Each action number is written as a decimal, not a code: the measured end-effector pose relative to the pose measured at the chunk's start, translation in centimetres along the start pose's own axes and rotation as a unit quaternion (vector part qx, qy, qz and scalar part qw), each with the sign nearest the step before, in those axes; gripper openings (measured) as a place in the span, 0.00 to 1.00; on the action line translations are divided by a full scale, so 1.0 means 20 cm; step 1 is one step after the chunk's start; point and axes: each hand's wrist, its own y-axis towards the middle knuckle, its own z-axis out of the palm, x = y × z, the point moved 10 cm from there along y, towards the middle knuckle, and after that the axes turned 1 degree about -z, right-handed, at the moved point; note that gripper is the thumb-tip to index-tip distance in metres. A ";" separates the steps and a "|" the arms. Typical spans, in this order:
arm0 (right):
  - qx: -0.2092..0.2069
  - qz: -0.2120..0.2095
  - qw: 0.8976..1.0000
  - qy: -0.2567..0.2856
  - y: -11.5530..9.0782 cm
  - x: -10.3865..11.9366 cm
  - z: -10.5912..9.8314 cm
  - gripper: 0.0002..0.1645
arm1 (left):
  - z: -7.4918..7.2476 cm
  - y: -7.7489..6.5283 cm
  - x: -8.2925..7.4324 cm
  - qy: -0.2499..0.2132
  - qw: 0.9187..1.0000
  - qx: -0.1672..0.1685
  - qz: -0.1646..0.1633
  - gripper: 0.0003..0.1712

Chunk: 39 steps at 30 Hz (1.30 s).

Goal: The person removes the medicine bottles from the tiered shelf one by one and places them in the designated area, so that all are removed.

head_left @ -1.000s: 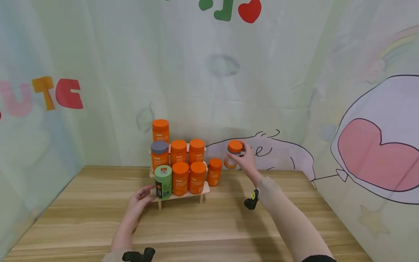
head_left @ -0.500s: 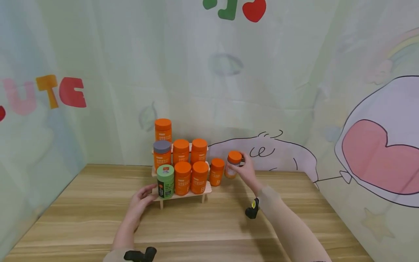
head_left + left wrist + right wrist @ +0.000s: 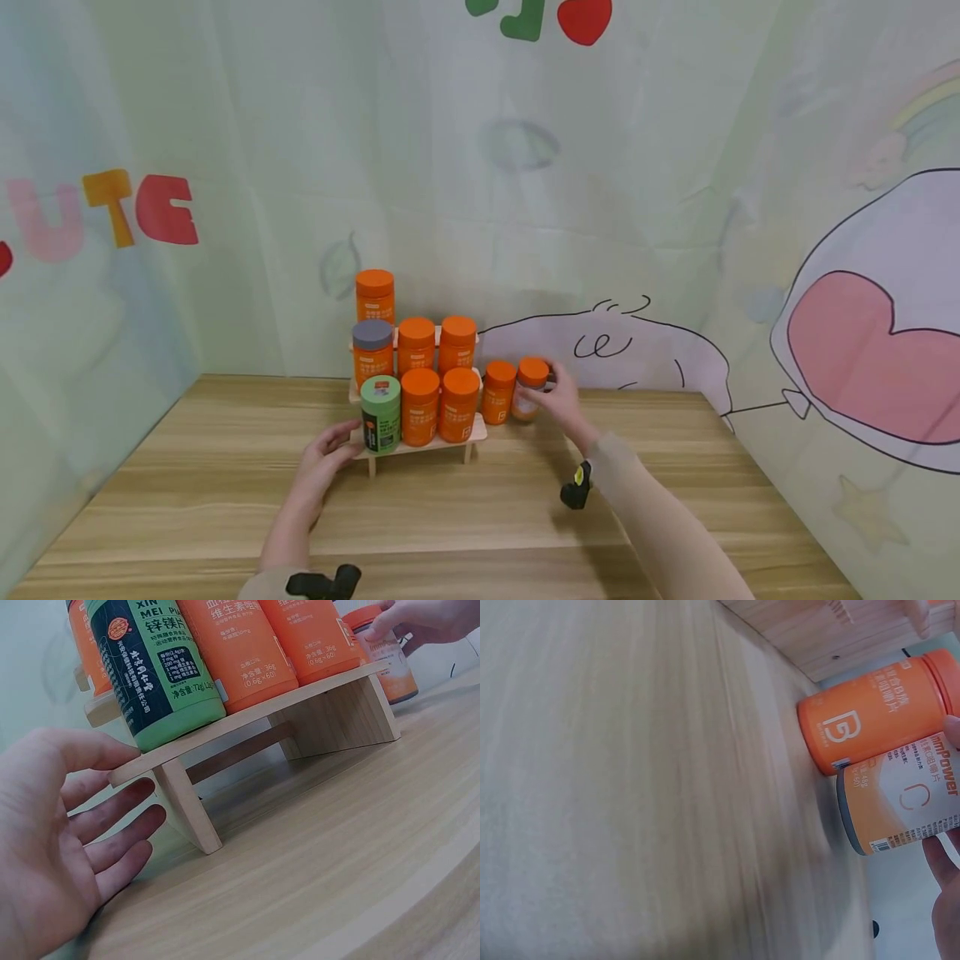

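My right hand point(image 3: 561, 402) grips a supplement jar point(image 3: 528, 402) with an orange lid and white-and-orange label. It stands upright beside a plain orange jar point(image 3: 498, 394); in the right wrist view the label of the held jar point(image 3: 904, 796) shows, its side against the orange jar point(image 3: 866, 712). Whether its base touches the table I cannot tell. My left hand point(image 3: 324, 458) holds the left end of a stepped wooden rack point(image 3: 431, 448), the thumb at the board's corner and fingers below in the left wrist view. A green jar point(image 3: 381, 417) stands nearest that hand.
Several orange jars fill the rack's steps, among them one with a grey lid point(image 3: 372, 354) and one alone on the top step point(image 3: 375, 297). The wooden table point(image 3: 487, 533) runs back to a printed curtain point(image 3: 420, 167).
My right hand has lowered the white-labelled jar and brought it left, beside the orange jar right of the rack. My left hand has stayed at the rack's left end.
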 end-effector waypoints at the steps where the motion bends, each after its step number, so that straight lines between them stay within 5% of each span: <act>1: 0.000 0.001 1.000 -0.001 0.00 0.00 0.00 0.41 | 0.00 0.00 0.00 -0.002 1.000 0.001 0.002 0.32; 29: 0.021 0.017 1.000 0.001 -0.03 -0.04 0.04 0.44 | 0.00 -0.01 -0.02 -0.002 1.000 0.005 0.011 0.32; 39: 0.000 0.009 0.999 0.044 -0.03 0.00 0.00 0.40 | 0.00 -0.01 -0.01 0.004 1.000 0.001 0.013 0.32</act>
